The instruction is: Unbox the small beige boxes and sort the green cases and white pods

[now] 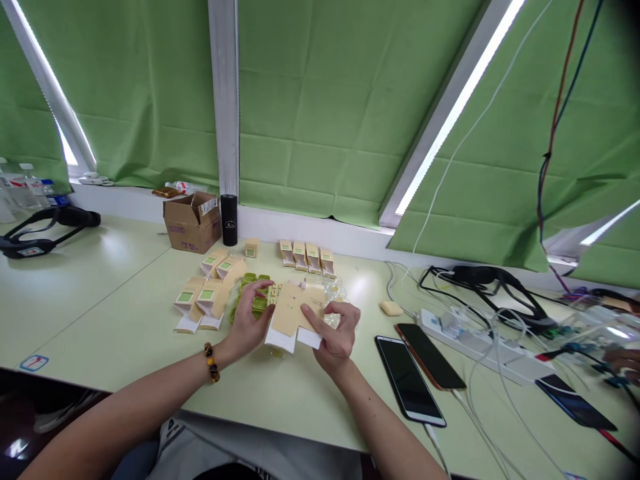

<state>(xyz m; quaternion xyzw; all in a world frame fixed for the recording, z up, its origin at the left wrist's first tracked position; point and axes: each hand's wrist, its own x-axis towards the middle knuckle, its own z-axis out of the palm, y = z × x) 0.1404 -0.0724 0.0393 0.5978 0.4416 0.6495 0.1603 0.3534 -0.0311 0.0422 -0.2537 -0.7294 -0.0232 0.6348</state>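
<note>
A partly folded beige paper box [291,308] with white inner flaps is held tilted above the table in front of me. My right hand [336,332] grips its right side, with the thumb lying across the printed face. At the left edge, my left hand [253,319] holds it between thumb and fingers. Behind the left hand sit green plastic pots [259,303], partly covered by it. Clear plastic packaging [334,293] lies just beyond the right hand. Several similar beige boxes with green windows [207,295] stand to the left.
A row of beige boxes [306,259] stands at the back, near a single small box [251,249]. A cardboard carton [193,223] and black bottle [229,220] are behind left. On the right lie phones [410,380], a power strip [475,347] and tangled cables. Another person's hand [625,363] shows far right.
</note>
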